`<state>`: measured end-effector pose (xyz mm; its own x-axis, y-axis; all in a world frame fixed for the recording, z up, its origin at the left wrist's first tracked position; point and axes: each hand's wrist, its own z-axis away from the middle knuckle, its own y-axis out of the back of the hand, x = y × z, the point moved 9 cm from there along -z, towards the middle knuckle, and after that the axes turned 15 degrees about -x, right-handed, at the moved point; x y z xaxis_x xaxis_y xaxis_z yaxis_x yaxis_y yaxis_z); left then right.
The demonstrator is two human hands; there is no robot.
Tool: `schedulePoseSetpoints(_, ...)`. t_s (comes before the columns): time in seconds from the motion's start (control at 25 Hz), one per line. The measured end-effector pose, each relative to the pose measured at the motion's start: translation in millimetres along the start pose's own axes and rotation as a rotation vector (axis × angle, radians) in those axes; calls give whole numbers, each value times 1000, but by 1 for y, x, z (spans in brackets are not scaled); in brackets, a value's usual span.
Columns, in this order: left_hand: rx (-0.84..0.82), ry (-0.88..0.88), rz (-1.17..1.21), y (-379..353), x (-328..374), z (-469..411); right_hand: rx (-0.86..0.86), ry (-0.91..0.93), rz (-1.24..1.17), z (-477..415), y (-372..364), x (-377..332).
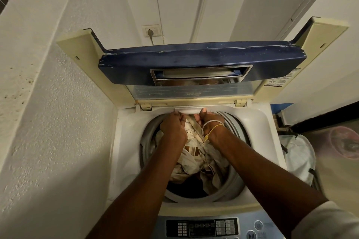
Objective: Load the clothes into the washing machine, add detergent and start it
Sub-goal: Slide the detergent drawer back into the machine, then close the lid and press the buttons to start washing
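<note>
Gripping pale cloth (194, 125) at far rim of drum (150, 130) with left hand (172, 127) and right hand (210, 120), both curled on it. Probably tucking it down onto clothes (194, 156) already inside. Done with lid (202, 64) up for access, panel (202, 228) untouched.

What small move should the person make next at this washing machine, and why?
Probably lower the beige garment into the drum and let go. The left hand and right hand both grip it at the drum's far rim, above the clothes pile, so it seems not yet loaded.
</note>
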<state>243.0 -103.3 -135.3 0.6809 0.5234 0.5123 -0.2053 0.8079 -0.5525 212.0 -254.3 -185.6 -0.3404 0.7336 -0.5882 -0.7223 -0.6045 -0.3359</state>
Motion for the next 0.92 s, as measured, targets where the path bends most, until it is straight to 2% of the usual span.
schedulePoseSetpoints(0.12, 72, -29, 129, 12, -8, -7, -12, 94, 27, 1, -2, 5)
schedulePoseSetpoints(0.2, 36, -38, 126, 14, -6, 0, -18, 98, 49, 4, -2, 10)
schedulePoseSetpoints(0.28, -30, -44, 27, 6, -2, 7, -49, 101, 82, 9, -3, 11)
schedulePoseSetpoints(0.4, -24, -19, -119, 7, 5, 7, -103, 140, 130, 21, -2, 4)
schedulePoseSetpoints(0.48, -51, 3, -390, 7, 8, 5, -134, 177, 153, 29, 1, 0)
schedulePoseSetpoints(0.56, -67, -8, -580, 10, 7, 15, -95, 236, 332, 35, 11, -6)
schedulePoseSetpoints(0.68, 24, -144, -812, 22, 18, 36, 36, 338, 779, 45, 21, -17)
schedulePoseSetpoints(0.76, 47, -193, -953, 27, 20, 45, 22, 370, 954, 50, 16, -18)
schedulePoseSetpoints(0.92, -86, -292, -1294, 25, 15, 58, -85, 397, 1194, 73, 3, -13)
